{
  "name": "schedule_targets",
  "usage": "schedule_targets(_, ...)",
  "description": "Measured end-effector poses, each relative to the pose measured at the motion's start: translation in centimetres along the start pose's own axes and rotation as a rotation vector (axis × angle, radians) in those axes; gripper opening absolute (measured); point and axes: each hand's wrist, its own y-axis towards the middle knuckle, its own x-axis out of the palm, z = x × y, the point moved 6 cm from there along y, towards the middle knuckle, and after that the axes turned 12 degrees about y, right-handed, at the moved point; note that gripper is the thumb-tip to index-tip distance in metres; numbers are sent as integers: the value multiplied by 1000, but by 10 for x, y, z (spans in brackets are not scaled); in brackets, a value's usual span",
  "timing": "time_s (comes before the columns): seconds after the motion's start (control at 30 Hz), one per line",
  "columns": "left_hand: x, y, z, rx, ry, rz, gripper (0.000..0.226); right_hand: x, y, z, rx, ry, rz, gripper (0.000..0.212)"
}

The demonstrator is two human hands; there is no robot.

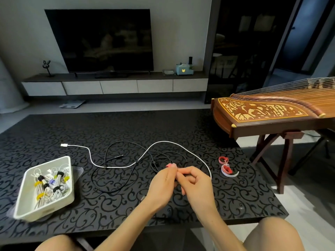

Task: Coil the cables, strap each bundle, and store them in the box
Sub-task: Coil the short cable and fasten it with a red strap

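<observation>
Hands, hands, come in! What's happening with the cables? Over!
Left hand and right hand both pinching a red strap. White cable and black cable lie uncoiled. Box holds strapped bundles. Nothing in the way.

Glossy black scroll-patterned desk point(217, 196); smooth white plastic rectangular box point(59, 200); polished brown wooden zither point(272, 122); braided white cable point(170, 142).

A red strap point(169, 165) shows only its tip between the left hand point(163, 183) and right hand point(195, 183), whose pinching fingers cover the rest. The black cable point(112, 189) loops out of sight behind them. The zither point(272, 113) runs off the right edge.
</observation>
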Motion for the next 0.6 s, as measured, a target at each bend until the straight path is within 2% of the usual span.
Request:
schedule_targets(0.07,-6,2,2,-29,-86,65,62,2,-7,-4,-52,-14,-67,14)
schedule_targets(0.13,-17,4,7,-42,-168,133,42,1,-16,-7,-102,-47,-103,22)
schedule_targets(0.23,-29,6,14,-48,-184,166,26,-13,-19,-2,-62,-90,-72,17)
schedule_targets(0.3,-30,7,17,-31,-224,128,27,-20,-13,2,-10,-137,-86,7)
schedule_targets(0.4,-30,5,26,18,-315,60,31,-30,0,6,12,-310,-90,9)
schedule_targets(0.53,-26,0,42,112,-298,-72,39,-40,20,-10,-203,-672,-45,6)
schedule_targets(0.6,-27,0,44,130,-276,-91,45,-42,27,-20,-209,-653,-77,10)
